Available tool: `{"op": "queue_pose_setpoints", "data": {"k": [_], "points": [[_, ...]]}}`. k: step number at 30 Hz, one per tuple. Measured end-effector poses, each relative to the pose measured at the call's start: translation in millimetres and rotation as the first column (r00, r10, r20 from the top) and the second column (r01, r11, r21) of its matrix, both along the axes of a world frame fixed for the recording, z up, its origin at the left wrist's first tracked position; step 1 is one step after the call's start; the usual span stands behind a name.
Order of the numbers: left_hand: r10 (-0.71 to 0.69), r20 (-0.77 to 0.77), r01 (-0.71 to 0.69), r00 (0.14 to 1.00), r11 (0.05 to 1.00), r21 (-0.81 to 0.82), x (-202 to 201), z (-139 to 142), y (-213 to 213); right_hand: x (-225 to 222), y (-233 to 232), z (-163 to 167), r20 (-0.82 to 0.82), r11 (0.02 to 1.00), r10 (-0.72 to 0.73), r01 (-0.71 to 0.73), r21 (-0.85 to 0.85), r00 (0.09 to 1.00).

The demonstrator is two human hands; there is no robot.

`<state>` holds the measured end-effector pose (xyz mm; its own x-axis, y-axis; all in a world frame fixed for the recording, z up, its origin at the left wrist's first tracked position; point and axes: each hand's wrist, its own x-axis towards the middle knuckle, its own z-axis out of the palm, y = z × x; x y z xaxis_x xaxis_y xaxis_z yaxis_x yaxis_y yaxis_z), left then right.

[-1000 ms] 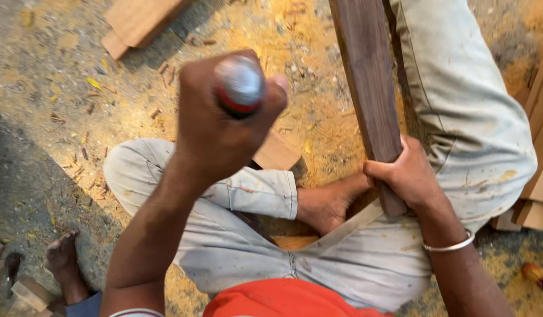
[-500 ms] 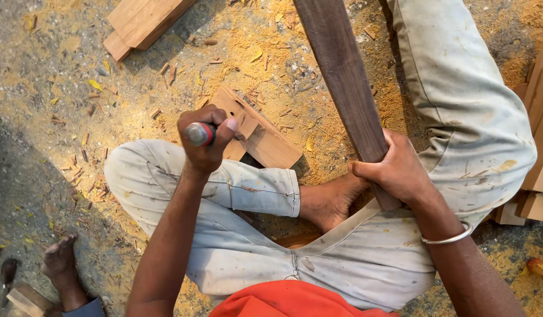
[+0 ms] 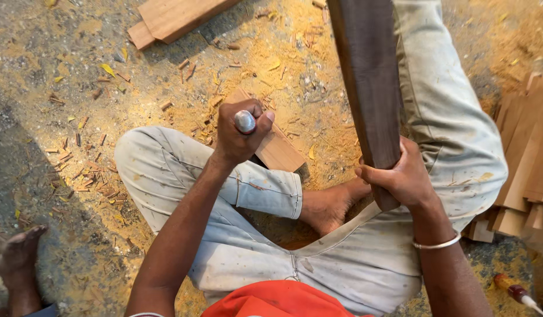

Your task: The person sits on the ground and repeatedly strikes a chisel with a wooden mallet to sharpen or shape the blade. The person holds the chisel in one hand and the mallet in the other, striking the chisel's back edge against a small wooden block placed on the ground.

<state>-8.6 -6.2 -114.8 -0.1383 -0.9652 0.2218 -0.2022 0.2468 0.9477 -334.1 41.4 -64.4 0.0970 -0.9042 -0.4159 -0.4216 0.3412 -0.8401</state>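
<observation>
Sawdust, yellow and coarse, covers the ground [image 3: 77,88] in the head view, mixed with small chips and splinters. The left hand [image 3: 239,138] is clenched in a fist around a tool [image 3: 245,121], of which only a rounded, dull metal butt end shows, poking up between thumb and forefinger; the rest is hidden inside the fist. Just beyond and under those knuckles lies a flat, pale reddish block [image 3: 277,149], rectangular with clean sawn edges, set at a slant on the sawdust. Whether the tool touches the block cannot be told.

The right hand [image 3: 400,176] grasps the lower end of a long dark plank [image 3: 368,82], fingers wrapped round its left edge and thumb side behind; the plank is smooth, brown-grey, straight-sided, and runs away from the fingers to the top of the frame. A thin metal bangle [image 3: 439,243] rings that wrist.

Below the hands, pale, stained trousers [image 3: 254,252] cover folded legs, and a bare foot [image 3: 327,205] rests between the two hands. A red shirt edge [image 3: 277,302] shows at the bottom.

Right of the right hand, light boards [image 3: 527,158] are stacked. Far beyond the left fist lies another stepped wooden piece [image 3: 171,17]. Another person's foot [image 3: 19,255] sits at the lower left. A red-handled tool [image 3: 515,292] lies at the lower right.
</observation>
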Motion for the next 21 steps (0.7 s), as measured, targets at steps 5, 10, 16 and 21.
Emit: {"op": "queue_pose_setpoints", "data": {"k": [5,10,16,21], "points": [[0.017,-0.005,-0.018,1.000,0.999,-0.045,-0.4,1.8,0.2,25.4,-0.9,50.6,0.460,0.953,-0.078,0.202,-0.227,0.885],[0.020,-0.030,-0.020,0.999,0.999,-0.026,4.4,2.2,4.6,51.6,-13.6,75.2,-0.403,0.762,0.070,-0.310,-0.569,0.913],[0.196,-0.083,-0.210,0.977,0.952,-0.222,-7.8,-1.8,4.5,44.4,-5.3,80.5,-0.523,0.868,0.279,-0.445,-0.221,0.805],[0.390,-0.160,-0.422,0.907,0.858,-0.293,-40.9,15.2,-46.9,58.1,9.7,51.4,-0.209,0.914,0.116,-0.187,-0.360,0.971]]}}
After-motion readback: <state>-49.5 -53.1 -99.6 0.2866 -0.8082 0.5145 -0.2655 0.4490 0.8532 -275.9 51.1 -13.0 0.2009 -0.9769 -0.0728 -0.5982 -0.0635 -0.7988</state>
